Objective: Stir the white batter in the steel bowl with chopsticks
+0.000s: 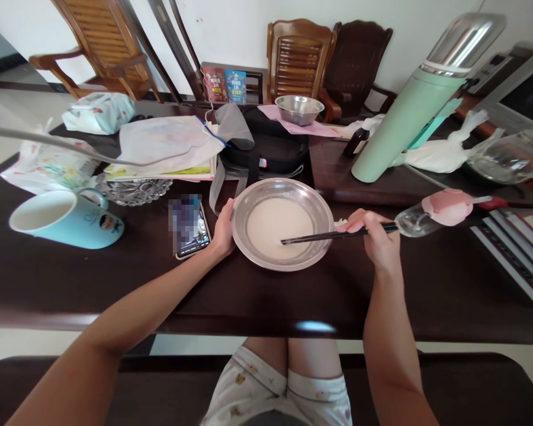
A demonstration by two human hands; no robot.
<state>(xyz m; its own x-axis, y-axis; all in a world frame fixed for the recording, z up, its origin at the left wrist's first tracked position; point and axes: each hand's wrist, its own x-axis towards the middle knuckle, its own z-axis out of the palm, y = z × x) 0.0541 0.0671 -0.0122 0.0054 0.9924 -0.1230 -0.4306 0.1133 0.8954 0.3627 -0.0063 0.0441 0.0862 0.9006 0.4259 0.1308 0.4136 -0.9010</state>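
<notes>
In front of me on the dark table is a round metal bowl [240, 222] holding a pale, milky mixture [278, 222]. My left hand [224, 228] grips the bowl's left rim, its fingers partly hidden behind the side. Dark chopsticks [324, 236] are held in my right hand [375, 236], just right of the bowl. Their tips point left and down, meeting the mixture near the middle; how deep they reach I cannot tell. A small white bit shows by the right fingers, too small to name. Left of the bowl lies a phone [189, 228].
A light-blue mug [66, 219] and a glass dish [135, 190] stand at the left. Behind the bowl are a black bag [266, 148] and a smaller metal bowl [299, 110]. At the right are a green thermos [408, 124], a pink-lidded bottle [446, 207] and stacked books [510, 248].
</notes>
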